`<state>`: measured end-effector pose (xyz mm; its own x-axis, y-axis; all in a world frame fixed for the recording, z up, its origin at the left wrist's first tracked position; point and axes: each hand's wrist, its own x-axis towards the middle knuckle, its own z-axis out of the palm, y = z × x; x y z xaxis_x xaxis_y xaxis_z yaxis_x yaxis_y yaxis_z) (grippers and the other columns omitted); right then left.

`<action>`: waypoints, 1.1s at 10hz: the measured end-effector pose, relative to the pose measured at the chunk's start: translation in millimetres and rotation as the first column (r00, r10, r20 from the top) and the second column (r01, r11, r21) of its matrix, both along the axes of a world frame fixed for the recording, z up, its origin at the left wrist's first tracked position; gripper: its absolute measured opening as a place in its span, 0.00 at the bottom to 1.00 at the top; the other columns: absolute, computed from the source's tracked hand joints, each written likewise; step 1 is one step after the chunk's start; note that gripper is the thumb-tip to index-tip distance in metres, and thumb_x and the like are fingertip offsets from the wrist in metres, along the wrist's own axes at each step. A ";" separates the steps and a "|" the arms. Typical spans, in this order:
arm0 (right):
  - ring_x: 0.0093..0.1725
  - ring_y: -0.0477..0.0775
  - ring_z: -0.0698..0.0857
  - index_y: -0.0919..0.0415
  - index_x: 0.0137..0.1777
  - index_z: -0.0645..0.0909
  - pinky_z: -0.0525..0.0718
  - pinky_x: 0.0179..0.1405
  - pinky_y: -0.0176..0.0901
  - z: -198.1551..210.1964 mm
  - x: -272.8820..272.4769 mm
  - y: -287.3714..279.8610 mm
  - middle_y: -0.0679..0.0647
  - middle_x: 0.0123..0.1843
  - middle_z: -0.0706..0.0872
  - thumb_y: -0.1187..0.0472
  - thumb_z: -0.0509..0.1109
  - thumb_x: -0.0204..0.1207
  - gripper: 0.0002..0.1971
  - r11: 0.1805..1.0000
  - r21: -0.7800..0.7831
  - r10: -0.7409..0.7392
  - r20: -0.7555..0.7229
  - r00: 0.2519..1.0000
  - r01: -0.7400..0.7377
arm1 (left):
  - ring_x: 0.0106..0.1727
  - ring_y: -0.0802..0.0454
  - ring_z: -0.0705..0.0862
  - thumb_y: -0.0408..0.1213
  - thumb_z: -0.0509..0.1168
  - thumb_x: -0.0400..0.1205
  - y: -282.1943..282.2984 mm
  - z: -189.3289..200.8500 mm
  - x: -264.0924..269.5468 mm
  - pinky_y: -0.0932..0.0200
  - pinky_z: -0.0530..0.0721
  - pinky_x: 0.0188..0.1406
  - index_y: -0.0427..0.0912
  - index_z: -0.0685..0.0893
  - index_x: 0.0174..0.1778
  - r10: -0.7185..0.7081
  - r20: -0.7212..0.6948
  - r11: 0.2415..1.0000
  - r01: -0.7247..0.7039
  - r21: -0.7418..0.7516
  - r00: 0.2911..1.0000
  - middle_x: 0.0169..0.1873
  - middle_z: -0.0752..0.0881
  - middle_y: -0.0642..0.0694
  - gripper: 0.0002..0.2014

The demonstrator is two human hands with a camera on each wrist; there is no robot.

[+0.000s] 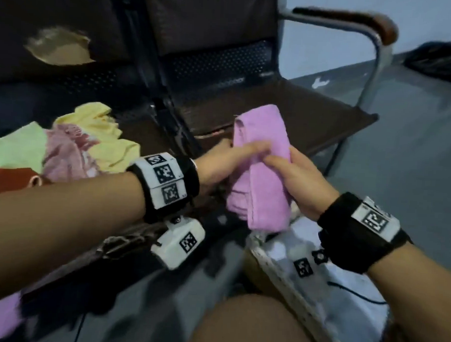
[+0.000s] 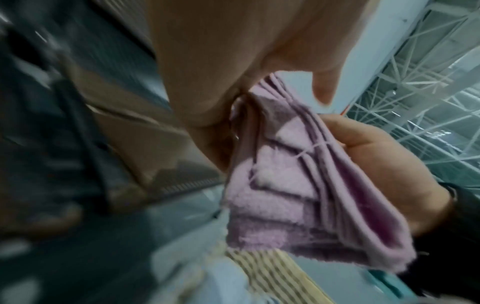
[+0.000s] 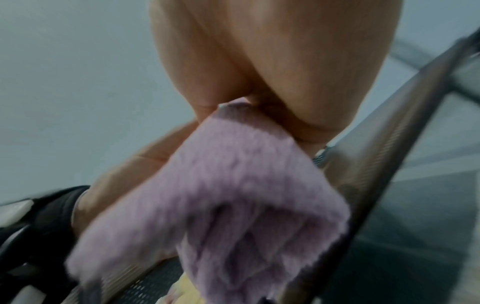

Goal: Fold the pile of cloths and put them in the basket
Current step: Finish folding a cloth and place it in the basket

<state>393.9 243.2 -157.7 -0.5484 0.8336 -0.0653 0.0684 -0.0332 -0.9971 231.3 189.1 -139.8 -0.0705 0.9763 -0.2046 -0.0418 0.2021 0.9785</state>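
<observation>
- A dark metal bench (image 1: 286,114) with perforated seats and a curved armrest fills the scene behind both hands.
- A loose pile of cloths (image 1: 73,143), yellow, green, pink and red, lies on the seat to the left of the left hand, well apart from the grip.
- A pale basket (image 1: 274,261) with a woven rim sits just below the two hands, at the person's knee.
- A folded purple towel (image 1: 260,169) is held upright in the air between the hands, its upper end rising above the fingers and its layered lower end hanging toward the basket; the left wrist view shows the stacked folds (image 2: 293,185).
- The left hand (image 1: 219,162) grips the towel's left side, fingers curled across its front.
- The right hand (image 1: 299,179) clasps the right side, thumb pressed on the front near the left fingertips, the towel lying against its palm.
- In the blurred right wrist view the towel (image 3: 221,205) hangs directly beneath the closed right hand (image 3: 272,72).
</observation>
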 end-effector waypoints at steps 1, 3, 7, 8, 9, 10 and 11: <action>0.61 0.57 0.90 0.61 0.69 0.81 0.87 0.65 0.57 -23.8 77.1 -10.7 0.57 0.61 0.91 0.64 0.68 0.83 0.15 0.946 -0.085 -0.316 -0.010 0.949 0.314 | 0.55 0.42 0.91 0.49 0.73 0.79 21.5 -23.1 86.0 0.47 0.88 0.61 0.36 0.87 0.62 -0.168 -0.018 0.972 0.163 -0.169 0.986 0.52 0.93 0.41 0.22; 0.60 0.68 0.89 0.68 0.60 0.85 0.83 0.67 0.70 -87.8 208.7 -45.2 0.66 0.56 0.91 0.63 0.67 0.79 0.13 0.641 -0.340 -0.628 0.283 0.725 0.688 | 0.29 0.47 0.82 0.41 0.66 0.84 47.5 -90.8 219.1 0.60 0.78 0.29 0.37 0.85 0.49 -0.527 -0.276 0.838 0.439 -0.323 0.804 0.35 0.84 0.41 0.10; 0.66 0.66 0.85 0.67 0.72 0.80 0.83 0.69 0.61 -185.5 264.7 -59.0 0.66 0.70 0.84 0.54 0.65 0.83 0.22 0.415 -0.609 -0.413 0.535 0.737 0.675 | 0.47 0.46 0.86 0.41 0.66 0.83 60.1 -189.4 308.1 0.58 0.80 0.43 0.34 0.85 0.63 -0.828 -0.518 0.541 0.549 -0.637 0.215 0.50 0.89 0.40 0.16; 0.55 0.60 0.84 0.65 0.58 0.82 0.85 0.61 0.51 -186.9 266.4 -48.9 0.64 0.59 0.84 0.51 0.63 0.85 0.17 0.504 -0.456 -0.444 0.592 0.673 0.733 | 0.29 0.55 0.80 0.42 0.67 0.83 66.0 -189.0 302.9 0.63 0.80 0.27 0.35 0.87 0.57 -0.840 -0.476 0.536 0.543 -0.647 0.261 0.32 0.82 0.49 0.14; 0.65 0.64 0.83 0.65 0.69 0.79 0.81 0.70 0.53 -159.9 268.8 -35.4 0.64 0.68 0.83 0.48 0.69 0.80 0.25 0.661 -0.278 -0.294 0.758 0.582 0.697 | 0.31 0.51 0.84 0.46 0.66 0.84 72.9 -170.3 297.2 0.58 0.85 0.35 0.42 0.85 0.42 -0.805 -0.504 0.589 0.525 -0.615 0.313 0.32 0.85 0.47 0.11; 0.65 0.63 0.83 0.64 0.69 0.81 0.81 0.64 0.48 -119.2 264.3 -18.7 0.63 0.62 0.85 0.46 0.67 0.80 0.25 0.873 -0.046 -0.223 0.848 0.481 0.486 | 0.40 0.47 0.85 0.43 0.65 0.83 82.3 -137.1 277.5 0.53 0.84 0.44 0.40 0.88 0.46 -0.724 -0.590 0.674 0.546 -0.498 0.356 0.42 0.89 0.42 0.11; 0.51 0.58 0.83 0.61 0.50 0.88 0.79 0.51 0.46 -72.0 231.7 -6.4 0.57 0.47 0.86 0.45 0.61 0.86 0.20 0.976 0.015 -0.143 0.800 0.582 0.219 | 0.54 0.46 0.86 0.44 0.64 0.83 85.6 -89.4 239.7 0.55 0.80 0.54 0.45 0.90 0.52 -0.566 -0.746 0.770 0.548 -0.327 0.350 0.52 0.90 0.45 0.11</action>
<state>625.6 236.8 -229.7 -0.0854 0.8810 -0.4654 0.8131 -0.2083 -0.5436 471.0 274.7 -229.2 0.3550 0.8517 -0.3855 0.8393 -0.1087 0.5328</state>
